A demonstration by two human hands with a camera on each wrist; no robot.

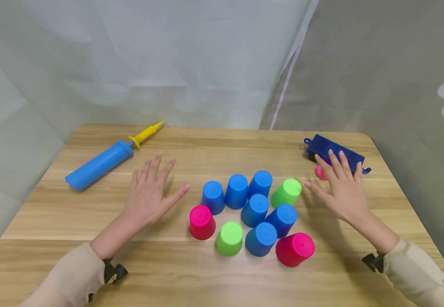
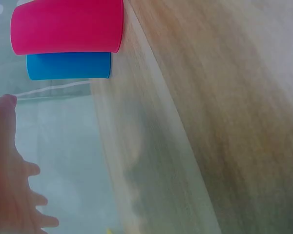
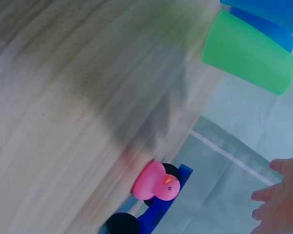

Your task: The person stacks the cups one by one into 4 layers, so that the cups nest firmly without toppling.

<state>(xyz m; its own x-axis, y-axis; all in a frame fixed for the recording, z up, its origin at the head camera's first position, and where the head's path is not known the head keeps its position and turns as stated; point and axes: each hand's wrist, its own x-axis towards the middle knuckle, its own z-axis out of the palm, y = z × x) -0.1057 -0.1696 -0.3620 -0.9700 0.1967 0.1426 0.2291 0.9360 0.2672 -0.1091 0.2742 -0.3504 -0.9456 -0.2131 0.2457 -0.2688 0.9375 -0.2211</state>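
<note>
Cups (image 1: 255, 210) bunched mid-desk (image 1: 206, 281), slightly right of centre. Pump (image 1: 100, 165) near far-left corner, nozzle end toward far edge. Left hand (image 1: 146, 192) between pump and cups; right hand (image 1: 344, 192) right of cups. Toy cart (image 1: 323, 146) near far-right corner, duck (image 3: 154, 183) just before it. Cloth (image 1: 160, 64) behind far edge.

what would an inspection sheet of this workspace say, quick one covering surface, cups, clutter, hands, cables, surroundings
surface: wood-grain table
job's things: six blue cups, two green cups, two red cups, all upside down
clutter: blue pump, dark blue toy trailer, pink duck
grippers: left hand and right hand spread, holding nothing
cables: nothing seen
surroundings: hanging cloth behind the table
</note>
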